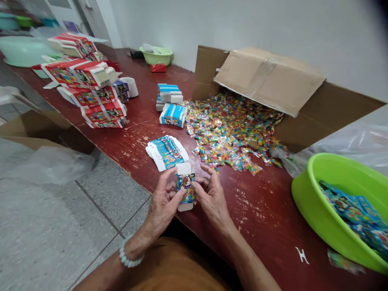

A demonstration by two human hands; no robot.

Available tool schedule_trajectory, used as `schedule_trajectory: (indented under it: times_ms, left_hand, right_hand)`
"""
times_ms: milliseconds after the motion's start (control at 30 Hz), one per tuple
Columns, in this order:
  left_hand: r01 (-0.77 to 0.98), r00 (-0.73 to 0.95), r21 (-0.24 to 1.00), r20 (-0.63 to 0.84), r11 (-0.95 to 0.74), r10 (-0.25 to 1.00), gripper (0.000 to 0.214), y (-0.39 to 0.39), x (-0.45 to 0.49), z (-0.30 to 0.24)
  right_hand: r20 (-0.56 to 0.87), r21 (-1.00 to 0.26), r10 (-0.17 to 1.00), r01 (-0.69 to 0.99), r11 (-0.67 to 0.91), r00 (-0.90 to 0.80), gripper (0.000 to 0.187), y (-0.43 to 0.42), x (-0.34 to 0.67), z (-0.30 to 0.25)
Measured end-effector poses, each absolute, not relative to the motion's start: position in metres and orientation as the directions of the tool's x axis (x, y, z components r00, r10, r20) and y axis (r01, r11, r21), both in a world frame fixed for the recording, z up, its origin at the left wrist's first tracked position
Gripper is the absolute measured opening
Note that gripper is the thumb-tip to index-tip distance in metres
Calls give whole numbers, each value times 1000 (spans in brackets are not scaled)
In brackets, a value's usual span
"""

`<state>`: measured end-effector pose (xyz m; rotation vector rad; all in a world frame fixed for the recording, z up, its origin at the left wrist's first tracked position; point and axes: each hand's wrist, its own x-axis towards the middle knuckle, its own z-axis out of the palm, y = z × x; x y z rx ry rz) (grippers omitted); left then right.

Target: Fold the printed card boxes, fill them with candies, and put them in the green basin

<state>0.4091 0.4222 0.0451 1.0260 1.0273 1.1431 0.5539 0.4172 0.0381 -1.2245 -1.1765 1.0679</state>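
Between both hands, over the near table edge, is a small blue printed candy box (187,189) with white end flaps standing out at top and bottom. My left hand (163,198) grips its left side, thumb across the front. On the right side, my right hand (211,197) holds it with the thumb on the printed face and the fingers behind. Just beyond lies a fanned stack of flat blue boxes (168,152). A heap of small wrapped colourful candies (227,129) spills towards my hands from a cardboard carton (269,79) on its side.
A green basin (309,202) holding blue boxes stands at the right. Banded blue bundles (173,115) lie behind the fanned stack. Red-and-white box bundles (103,111) pile up at the left, near a white cup (131,87). A red tape dispenser (158,68) sits farther back.
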Motion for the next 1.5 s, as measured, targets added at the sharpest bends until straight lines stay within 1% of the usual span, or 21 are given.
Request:
schedule_trajectory:
  times_ms: [100,167,233,333,400,467,500,567,633,700,767,800,833,900,1033,1133,1200,1300,1400,1433,1500]
  left_hand:
    - [-187,167,976,-83,114,982,51,425,407,47]
    - [-174,206,973,-118,155,971,42,428,404,48]
    - [-149,243,970,-153,192,958,35,430,402,47]
    - [-78,258,974,-188,214,948,28,432,401,45]
    - [-37,243,978,-192,207,951,26,432,402,44]
    - [-48,231,982,-169,184,958,25,433,403,45]
    - [-75,224,981,-158,179,962,27,434,404,46]
    - [-155,205,966,-174,208,963,40,435,404,50]
    - [-227,229,926,-251,303,940,56,435,404,54]
    - [-253,357,855,-353,453,865,57,435,404,55]
    - [-233,482,777,-429,584,764,52,433,406,53]
    - [-223,506,750,-457,623,731,52,432,407,50]
    - [-220,503,733,-480,644,719,52,431,409,48]
    - [-219,469,727,-506,650,724,53,430,412,44]
    - [-165,456,803,-453,573,766,59,430,413,39]
    - [-99,457,866,-398,490,796,64,433,411,38]
    - [-71,464,887,-376,456,802,66,435,408,36]
    - [-72,466,905,-342,420,816,63,437,405,32]
    - [-99,459,902,-332,419,824,69,436,405,30]
    - [-113,453,899,-333,424,827,71,436,406,30]
    - [-142,437,887,-342,440,832,73,433,410,30]
  right_hand:
    - [35,-991,995,-123,47,93,36,415,550,35]
    - [26,-988,996,-152,39,89,26,418,553,36]
    - [16,-991,995,-130,29,97,22,423,559,39]
    - [-49,-993,998,-109,-46,34,29,433,570,45]
    - [-117,-979,993,-164,-118,-13,34,437,574,47]
    - [-140,-967,989,-209,-148,-52,40,439,576,48]
    - [-120,-971,990,-198,-132,-70,40,439,576,47]
    - [-35,-992,996,-115,-44,-79,28,436,576,45]
    - [75,-997,997,-18,74,-24,19,432,575,43]
    - [166,-985,985,56,164,41,15,428,575,42]
    - [208,-970,978,133,204,20,13,425,575,43]
    - [204,-965,979,167,203,-12,15,425,575,44]
    - [176,-966,984,186,181,-42,17,425,575,45]
    - [73,-984,995,159,83,-68,23,427,574,47]
    - [-121,-992,990,33,-119,-70,27,436,573,50]
    - [-174,-983,983,-51,-177,-57,25,442,572,54]
    - [-180,-978,982,-102,-185,-56,24,442,572,54]
    - [-118,-985,986,-111,-132,-118,24,439,574,53]
    - [23,-999,967,-53,10,-253,20,433,578,55]
    - [83,-996,957,6,89,-278,17,430,579,57]
    - [199,-940,938,214,265,-284,9,424,579,60]
